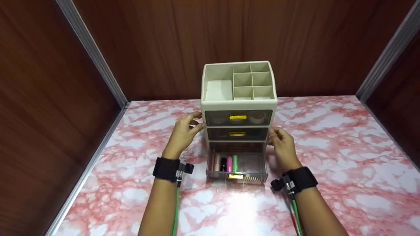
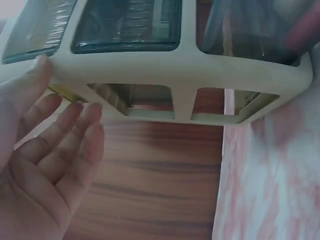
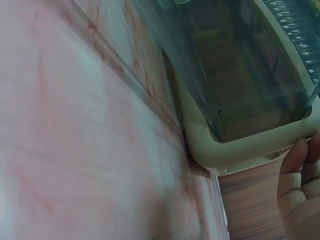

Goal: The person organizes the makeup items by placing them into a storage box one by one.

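A cream drawer organizer (image 1: 239,105) stands upright on the table, its two upper drawers closed. Its clear bottom drawer (image 1: 250,163) is pulled out. Inside lie a black tube (image 1: 223,164), a pink tube (image 1: 229,164) and a green tube (image 1: 235,163), beside paler sticks. My left hand (image 1: 185,133) is at the organizer's left side near the top drawer; its thumb (image 2: 41,67) is at the front edge, fingers loosely extended along the side. My right hand (image 1: 283,145) is at the right side by the middle drawer, with fingertips (image 3: 299,150) against the frame's edge.
The organizer's top has one large compartment (image 1: 219,90) and several small ones. Behind it rises a brown wood-grain wall (image 1: 164,49), with more panels at both sides. Red-and-white marbled covering (image 1: 328,147) spreads over the table. Green cables (image 1: 176,209) trail from the wrist cameras.
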Tool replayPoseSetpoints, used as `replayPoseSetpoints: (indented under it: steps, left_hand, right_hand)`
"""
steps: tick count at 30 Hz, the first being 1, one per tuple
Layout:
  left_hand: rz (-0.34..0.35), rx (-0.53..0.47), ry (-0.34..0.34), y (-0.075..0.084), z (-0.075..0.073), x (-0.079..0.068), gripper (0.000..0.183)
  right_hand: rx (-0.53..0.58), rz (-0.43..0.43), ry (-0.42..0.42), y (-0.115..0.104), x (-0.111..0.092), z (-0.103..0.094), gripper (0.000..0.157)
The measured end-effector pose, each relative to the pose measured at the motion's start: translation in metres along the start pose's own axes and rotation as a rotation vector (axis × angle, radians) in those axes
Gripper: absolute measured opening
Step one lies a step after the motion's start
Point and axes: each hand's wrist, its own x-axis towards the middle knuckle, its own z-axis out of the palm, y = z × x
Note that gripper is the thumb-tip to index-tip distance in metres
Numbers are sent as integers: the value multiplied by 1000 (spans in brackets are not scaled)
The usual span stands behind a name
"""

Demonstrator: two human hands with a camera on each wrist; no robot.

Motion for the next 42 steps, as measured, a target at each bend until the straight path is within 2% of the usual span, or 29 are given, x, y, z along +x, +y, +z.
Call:
replayPoseSetpoints:
  steps: [6,11,16,20,24,27,30,34,36,39,42]
  left_hand:
    - [-40,-94,-54,-3,3,-5,33]
    - [-101,-221,-81,-4,8,-3,42]
    - [-137,-301,-70,-11,8,-5,44]
    - [-148,-316,-56,-15,6,-7,46]
    - [-165,-313,-47,-18,4,-11,49]
    - [-171,-321,-38,-20,3,-13,49]
    - [-168,-338,-32,-20,4,-13,48]
    - [-164,-353,-35,-19,7,-12,47]
    - [-162,-358,-44,-19,9,-10,46]
    - [-147,-350,-52,-17,12,-6,44]
    - [-134,-345,-49,-16,13,-4,43]
  right_hand:
    - [72,39,-6,-4,-6,1,33]
    - [96,60,-5,-23,-8,-2,29]
    - [21,71,-76,-33,-7,-8,36]
    - [-49,38,-92,-38,-4,-20,42]
    - [-85,46,-136,-50,-7,-35,45]
    - [-199,62,-232,-60,-12,-47,45]
    - [-396,34,-311,-71,-20,-61,42]
    - [-652,-36,-347,-83,-34,-78,40]
    - [-734,-44,-364,-86,-40,-86,40]
    - [-822,-10,-409,-84,-48,-98,42]
    - [-890,73,-510,-76,-53,-109,46]
